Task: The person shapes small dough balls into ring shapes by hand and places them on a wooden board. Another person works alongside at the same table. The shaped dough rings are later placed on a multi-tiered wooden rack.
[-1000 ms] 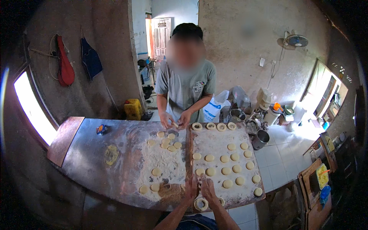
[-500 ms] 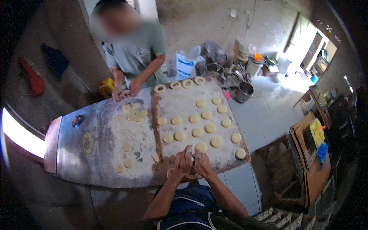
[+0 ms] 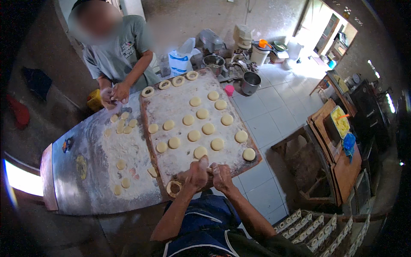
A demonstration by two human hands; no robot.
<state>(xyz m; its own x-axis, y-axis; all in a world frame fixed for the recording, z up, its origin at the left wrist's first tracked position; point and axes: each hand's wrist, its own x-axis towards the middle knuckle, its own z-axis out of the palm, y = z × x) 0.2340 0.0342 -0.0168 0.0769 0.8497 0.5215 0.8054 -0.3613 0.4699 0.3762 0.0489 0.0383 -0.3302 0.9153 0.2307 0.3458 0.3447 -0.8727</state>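
My left hand point(image 3: 198, 175) and my right hand point(image 3: 222, 177) are both closed, side by side above the near edge of a floured wooden board point(image 3: 171, 112). A small bit of pale dough point(image 3: 209, 170) shows between them; my fingers hide most of it. Just beyond my left hand lies a round dough disc point(image 3: 200, 152). A dough ring point(image 3: 174, 188) rests at the board's near left corner. Several more dough discs point(image 3: 194, 135) are spread over the board, and a row of dough rings point(image 3: 178, 81) lines its far edge.
Across the metal table point(image 3: 92, 167), a co-worker point(image 3: 122, 55) handles dough with both hands. Loose dough pieces point(image 3: 121, 164) lie in flour on the left. Rightward stand a wooden table point(image 3: 342, 184) with a tray of yellow filling point(image 3: 341, 122), and racks holding rings point(image 3: 312, 229).
The view has shifted, so the board and table appear farther left. My hands stay near the board's front edge, now a little apart with dough showing between them. The co-worker's hands have risen slightly.
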